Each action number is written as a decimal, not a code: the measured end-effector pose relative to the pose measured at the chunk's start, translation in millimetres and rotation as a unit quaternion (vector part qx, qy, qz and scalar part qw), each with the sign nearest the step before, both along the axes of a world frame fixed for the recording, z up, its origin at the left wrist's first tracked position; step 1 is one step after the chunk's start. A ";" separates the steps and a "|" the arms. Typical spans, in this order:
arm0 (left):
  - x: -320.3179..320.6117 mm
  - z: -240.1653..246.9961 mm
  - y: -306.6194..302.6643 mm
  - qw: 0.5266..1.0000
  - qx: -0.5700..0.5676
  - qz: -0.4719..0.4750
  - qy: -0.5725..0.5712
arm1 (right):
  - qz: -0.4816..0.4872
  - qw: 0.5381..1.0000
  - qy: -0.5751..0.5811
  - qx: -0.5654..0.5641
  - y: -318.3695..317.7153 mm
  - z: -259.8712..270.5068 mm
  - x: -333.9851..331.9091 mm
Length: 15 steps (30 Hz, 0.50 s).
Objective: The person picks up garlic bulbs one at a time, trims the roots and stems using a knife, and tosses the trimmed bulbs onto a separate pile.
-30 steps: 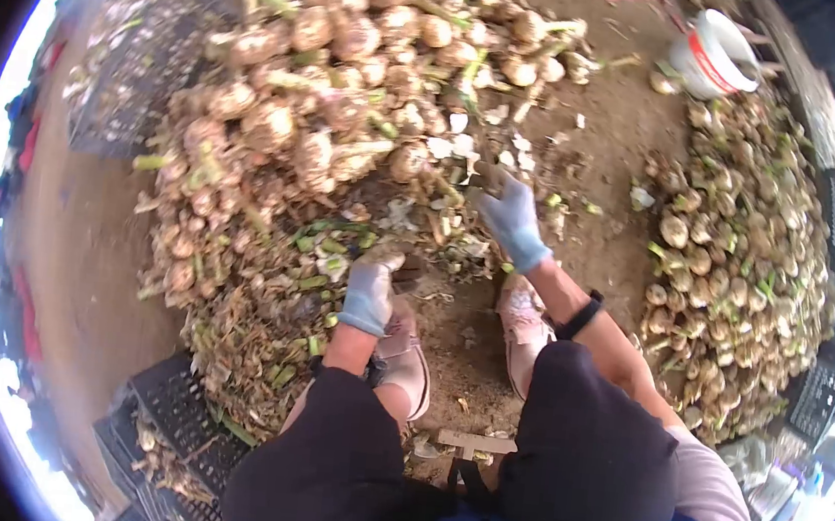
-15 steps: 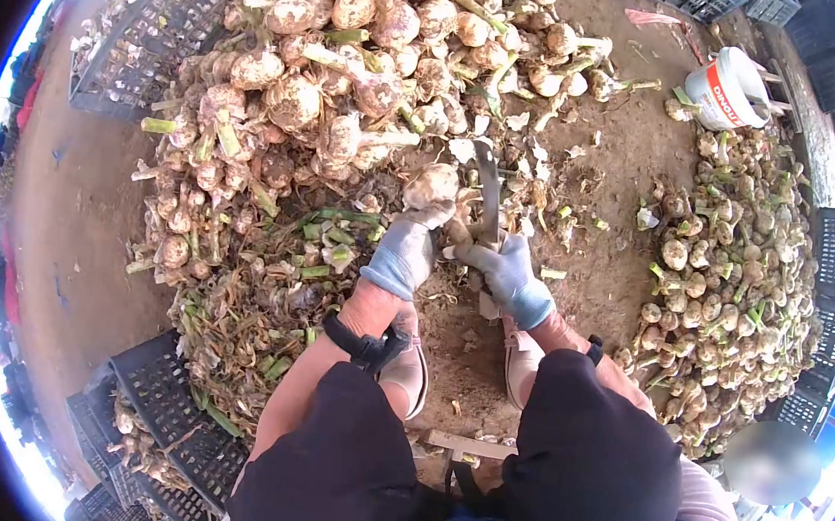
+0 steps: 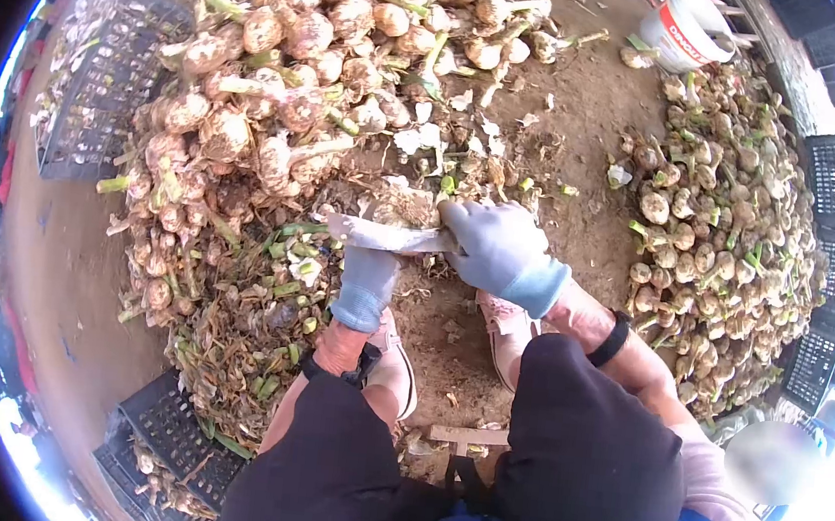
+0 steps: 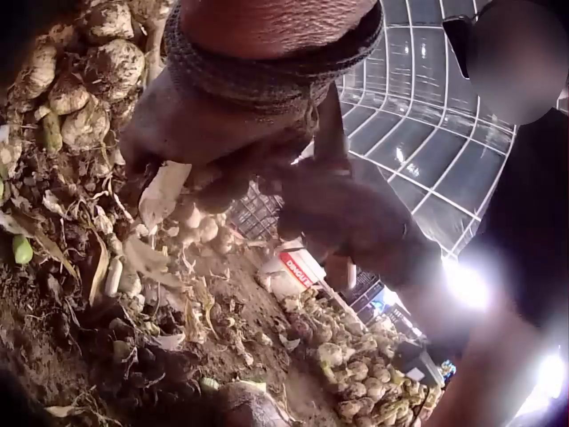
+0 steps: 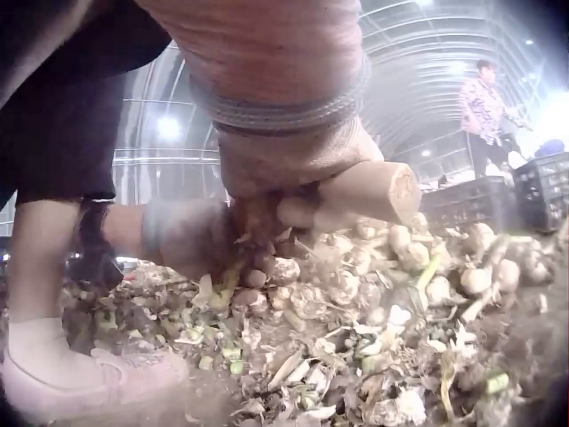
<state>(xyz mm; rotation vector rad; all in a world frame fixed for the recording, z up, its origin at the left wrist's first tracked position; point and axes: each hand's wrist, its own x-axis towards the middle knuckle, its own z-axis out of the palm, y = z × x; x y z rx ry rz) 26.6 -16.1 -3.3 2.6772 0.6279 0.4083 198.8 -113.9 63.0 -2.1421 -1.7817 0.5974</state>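
In the head view my gloved right hand (image 3: 499, 253) grips a knife (image 3: 390, 237), whose blade points left across the top of the left hand. The knife's wooden handle (image 5: 378, 191) sticks out of the fist in the right wrist view. My left hand (image 3: 368, 281), also gloved, holds a garlic bulb (image 3: 401, 202) just beyond the blade, and the blade hides part of its fingers. Both hands are close together above the ground, between the shoes. A large heap of garlic with stalks (image 3: 309, 34) lies ahead and to the left.
Trimmed stalks and peelings (image 3: 249, 345) are piled at the left. A heap of trimmed garlic bulbs (image 3: 719, 259) covers the right side, below a white bucket (image 3: 686, 30). Black crates (image 3: 832, 185) line the right edge; another crate (image 3: 103, 80) stands far left. A person (image 5: 484, 116) stands in the background.
The hands were apart a second ago, then came together with the left holding a garlic bulb and the knife pointing up. Now the blade has swung leftward across the left hand.
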 end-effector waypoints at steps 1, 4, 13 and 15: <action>1.2 -4.8 -1.6 0.970 -0.228 0.087 0.000 | 0.012 1.000 -0.001 -0.013 1.2 4.0 1.4; -9.9 12.1 -3.2 0.988 -0.105 0.002 0.113 | 0.033 0.999 -0.012 -0.014 -0.3 1.2 -0.1; -27.1 -12.2 -7.5 0.937 -0.350 0.003 -0.020 | 0.070 0.996 -0.007 -0.046 1.2 -6.2 3.5; -28.9 -15.1 -11.1 0.928 -0.371 0.014 -0.022 | 0.070 0.997 0.000 -0.046 -1.5 -1.5 2.6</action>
